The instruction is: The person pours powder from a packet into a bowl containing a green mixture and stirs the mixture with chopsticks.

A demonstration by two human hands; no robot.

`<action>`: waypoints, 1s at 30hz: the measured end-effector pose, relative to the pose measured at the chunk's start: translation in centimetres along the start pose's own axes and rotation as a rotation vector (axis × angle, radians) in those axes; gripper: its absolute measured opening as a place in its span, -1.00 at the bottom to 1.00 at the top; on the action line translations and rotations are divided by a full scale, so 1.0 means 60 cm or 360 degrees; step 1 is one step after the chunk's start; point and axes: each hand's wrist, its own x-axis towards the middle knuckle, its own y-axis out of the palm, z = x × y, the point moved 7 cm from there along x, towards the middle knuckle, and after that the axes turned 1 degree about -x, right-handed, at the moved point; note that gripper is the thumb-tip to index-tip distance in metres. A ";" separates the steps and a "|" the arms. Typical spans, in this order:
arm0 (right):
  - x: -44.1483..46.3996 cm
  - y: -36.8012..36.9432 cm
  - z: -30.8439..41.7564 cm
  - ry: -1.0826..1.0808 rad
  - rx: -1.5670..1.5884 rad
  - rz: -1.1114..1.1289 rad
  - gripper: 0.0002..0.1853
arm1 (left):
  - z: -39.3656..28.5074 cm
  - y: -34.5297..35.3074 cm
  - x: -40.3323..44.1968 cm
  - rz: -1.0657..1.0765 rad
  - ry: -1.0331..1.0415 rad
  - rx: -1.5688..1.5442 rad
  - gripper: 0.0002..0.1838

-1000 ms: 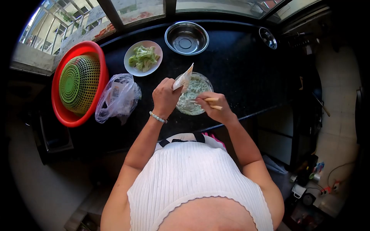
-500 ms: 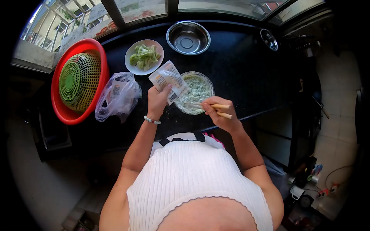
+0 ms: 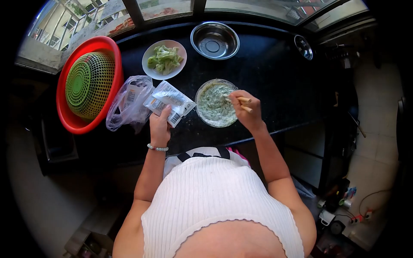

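My left hand (image 3: 161,127) is closed on a white printed packet (image 3: 169,102), held left of the glass bowl and clear of its rim. Inside the bowl (image 3: 198,112) lies a pale green, floury-looking mixture (image 3: 216,105). A pair of chopsticks (image 3: 245,103) is gripped in my right hand (image 3: 249,112) at the bowl's right side, their tips down in the mixture. A clear plastic bag (image 3: 129,103) with a similar packet in it sits just left of the held packet.
Behind the packet, a white plate (image 3: 182,69) bears pale green vegetable pieces (image 3: 164,59). A steel basin (image 3: 215,41) stands at the back, near the window. On the left, a red basin (image 3: 63,94) holds an upturned green strainer (image 3: 88,84). A small metal lid or dish (image 3: 303,47) is at far right.
My left hand has drawn the packet away from the bowl, leftward and down toward the plastic bag. My right hand has shifted slightly up with the chopsticks, and the mixture's surface has changed.
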 end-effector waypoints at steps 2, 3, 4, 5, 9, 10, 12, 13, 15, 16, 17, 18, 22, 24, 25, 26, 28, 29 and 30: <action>-0.011 0.032 0.039 -0.0194 0.0044 0.0169 -0.93 | 0.009 -0.013 0.005 0.0004 -0.0063 0.0017 -0.65; -0.019 0.031 0.052 -0.0171 0.0144 0.0300 -0.94 | 0.006 -0.015 0.003 0.0014 -0.0046 -0.0006 -0.65; -0.018 0.022 0.037 0.0017 0.0155 0.0353 -0.95 | 0.006 -0.015 0.000 0.0027 -0.0034 -0.0030 -0.65; -0.021 0.007 0.017 0.0206 0.0158 0.0405 -0.96 | 0.008 -0.012 -0.003 0.0042 -0.0025 -0.0058 -0.65; -0.011 -0.001 0.002 0.0032 0.0045 0.0135 -0.96 | 0.011 0.004 -0.008 0.0028 -0.0026 -0.0147 -0.67; -0.007 0.008 0.019 -0.0099 0.0051 0.0083 -0.95 | 0.017 0.001 -0.005 0.0032 -0.0046 -0.0147 -0.66; -0.026 0.012 0.030 -0.0084 0.0199 0.0251 -0.89 | 0.017 -0.002 -0.005 0.0032 -0.0054 -0.0159 -0.65; -0.038 -0.003 0.014 0.0107 0.0233 0.0332 -0.88 | 0.012 -0.001 -0.008 0.0034 -0.0043 -0.0176 -0.65; -0.039 -0.042 -0.008 0.0351 0.0272 0.0311 -0.86 | 0.010 -0.006 -0.010 0.0043 -0.0034 -0.0202 -0.64; -0.035 -0.062 0.006 0.0221 0.0145 0.0231 -0.85 | 0.012 -0.010 -0.010 0.0030 -0.0042 -0.0202 -0.64; -0.038 -0.062 0.020 0.0173 0.0248 0.0198 -0.85 | 0.014 -0.013 -0.009 0.0021 -0.0048 -0.0199 -0.64; -0.046 -0.060 0.035 0.0127 0.0351 0.0160 -0.86 | 0.017 -0.016 -0.007 0.0015 -0.0056 -0.0193 -0.64; -0.079 -0.046 -0.025 0.0623 0.0409 0.0260 -0.85 | 0.023 -0.019 -0.003 0.0049 -0.0070 -0.0139 -0.63; -0.059 -0.054 -0.056 0.0554 0.0278 -0.0011 -0.86 | 0.025 -0.015 -0.007 0.0072 -0.0083 -0.0160 -0.64; -0.048 -0.043 -0.045 0.0383 0.0249 0.0004 -0.86 | 0.027 -0.013 -0.006 0.0071 -0.0089 -0.0163 -0.64; -0.041 -0.029 -0.029 0.0213 0.0225 0.0021 -0.86 | 0.027 -0.013 -0.007 0.0066 -0.0092 -0.0163 -0.64; -0.046 -0.020 -0.014 0.0381 0.0592 0.0068 -0.86 | 0.020 -0.015 -0.008 0.0061 -0.0080 -0.0143 -0.64; -0.055 -0.027 -0.020 0.0535 0.0684 0.0113 -0.85 | 0.016 -0.015 -0.010 0.0061 -0.0071 -0.0132 -0.64; -0.060 -0.037 -0.028 0.0691 0.0771 0.0161 -0.85 | 0.015 -0.015 -0.013 0.0059 -0.0064 -0.0124 -0.64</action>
